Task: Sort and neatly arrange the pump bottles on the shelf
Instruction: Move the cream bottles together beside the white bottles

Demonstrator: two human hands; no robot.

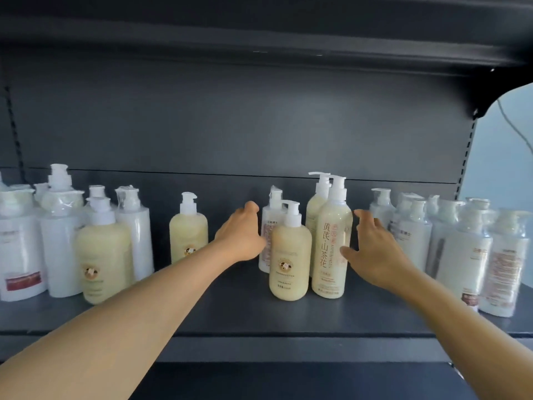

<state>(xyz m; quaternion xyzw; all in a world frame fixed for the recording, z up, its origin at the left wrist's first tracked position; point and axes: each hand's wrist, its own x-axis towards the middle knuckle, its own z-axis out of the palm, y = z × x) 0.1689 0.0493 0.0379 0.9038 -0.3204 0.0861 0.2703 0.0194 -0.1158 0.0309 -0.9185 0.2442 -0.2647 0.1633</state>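
Pump bottles stand on a dark grey shelf [230, 310]. In the middle a short cream bottle [290, 255] stands in front of a white bottle [266, 232], beside a tall cream bottle with red characters [331, 249] and a second tall one [315, 206] behind it. My left hand [240, 236] reaches in beside the white bottle, fingers apart, holding nothing. My right hand [372, 249] is spread open just right of the tall labelled bottle, thumb near its side. A lone cream bottle [189, 229] stands left of my left hand.
A cluster of white wrapped bottles and one wide cream bottle [102, 255] fills the shelf's left end. Several shrink-wrapped white bottles [461, 249] crowd the right end. The upper shelf [259, 33] overhangs above. A dark back panel [230, 125] closes the rear.
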